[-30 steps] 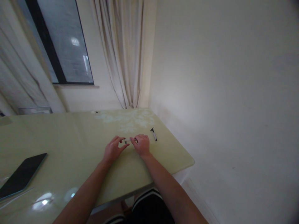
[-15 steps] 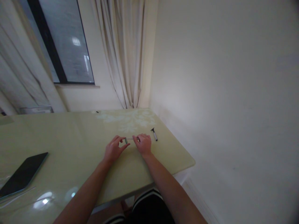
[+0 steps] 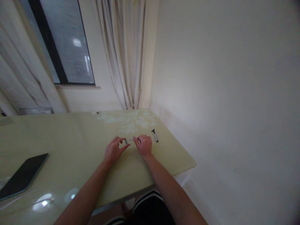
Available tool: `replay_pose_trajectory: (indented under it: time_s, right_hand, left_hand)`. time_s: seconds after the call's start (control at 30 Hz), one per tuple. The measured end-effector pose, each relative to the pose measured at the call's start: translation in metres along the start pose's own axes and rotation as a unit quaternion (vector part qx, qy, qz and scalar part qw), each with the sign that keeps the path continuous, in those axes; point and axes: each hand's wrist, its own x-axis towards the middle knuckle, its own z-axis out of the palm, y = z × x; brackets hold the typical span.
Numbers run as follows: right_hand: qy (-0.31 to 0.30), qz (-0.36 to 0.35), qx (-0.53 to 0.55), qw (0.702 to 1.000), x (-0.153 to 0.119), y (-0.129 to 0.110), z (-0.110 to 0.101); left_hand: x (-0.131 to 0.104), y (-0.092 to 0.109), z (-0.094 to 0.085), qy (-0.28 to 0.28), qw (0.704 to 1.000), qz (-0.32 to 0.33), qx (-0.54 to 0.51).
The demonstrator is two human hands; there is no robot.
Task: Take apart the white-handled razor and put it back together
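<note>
I see left hand (image 3: 113, 151) pinching small cylinder (image 3: 126, 141) between thumb and finger; right hand (image 3: 144, 146), fingers curled round thin pale stick (image 3: 131, 139), tip toward cylinder. T-headed tool (image 3: 155, 136) just right of right fingers.

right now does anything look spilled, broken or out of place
Nothing stands out: the glossy pale green tabletop shows no spill, and the black and pale T-headed tool and the flat black tablet lie there without visible damage. The small greenish cylinder in the left grip is too small to check.
</note>
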Motion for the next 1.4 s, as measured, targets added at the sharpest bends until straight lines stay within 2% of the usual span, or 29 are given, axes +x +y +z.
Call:
replay_pose_trajectory:
  time_s: [0.1,0.23,0.33,0.47,0.6,0.73,0.9,1.0,1.07,1.17,1.27,1.4]
  right_hand:
    - [-0.020,-0.024,0.007,1.000,0.000,-0.001,0.000]
    - [-0.012,-0.003,-0.006,1.000,0.000,-0.001,0.000]
    - [-0.026,-0.022,0.008,0.999,0.000,-0.001,-0.001]
    - [-0.008,0.020,-0.006,1.000,0.000,-0.001,-0.001]
    - [-0.020,-0.006,0.006,1.000,0.001,-0.001,0.000]
    - [0.026,0.066,0.019,0.997,0.002,0.002,-0.003]
    - [0.127,0.102,0.157,0.974,0.013,0.008,-0.015]
    - [0.202,0.151,0.220,0.942,0.028,0.028,-0.030]
    - [0.228,0.174,0.234,0.929,0.038,0.052,-0.041]
    - [0.213,0.166,0.221,0.937,0.041,0.099,-0.053]
    - [0.185,0.176,0.215,0.943,0.032,0.139,-0.052]
    - [0.155,0.238,0.185,0.941,0.020,0.162,-0.033]
  left_hand:
    - [0.000,0.000,0.000,-0.002,1.000,-0.003,-0.001]
    - [0.000,0.002,-0.001,-0.009,1.000,-0.004,-0.003]
    - [0.000,0.002,-0.002,-0.012,1.000,-0.005,-0.001]
    - [-0.001,0.002,-0.001,-0.021,1.000,-0.005,0.000]
    - [-0.001,0.000,-0.002,-0.025,1.000,0.005,-0.015]
    - [-0.001,0.002,-0.002,-0.032,0.999,0.012,-0.041]
    - [-0.003,0.003,0.001,-0.079,0.994,0.003,-0.070]
    - [-0.004,0.002,0.002,-0.105,0.990,-0.006,-0.096]
    - [-0.004,0.002,0.003,-0.111,0.987,-0.014,-0.113]
    - [-0.001,0.008,0.007,-0.124,0.984,-0.034,-0.122]
    - [0.004,0.021,0.018,-0.176,0.978,-0.043,-0.099]
    - [0.021,0.043,0.041,-0.235,0.969,-0.060,-0.055]
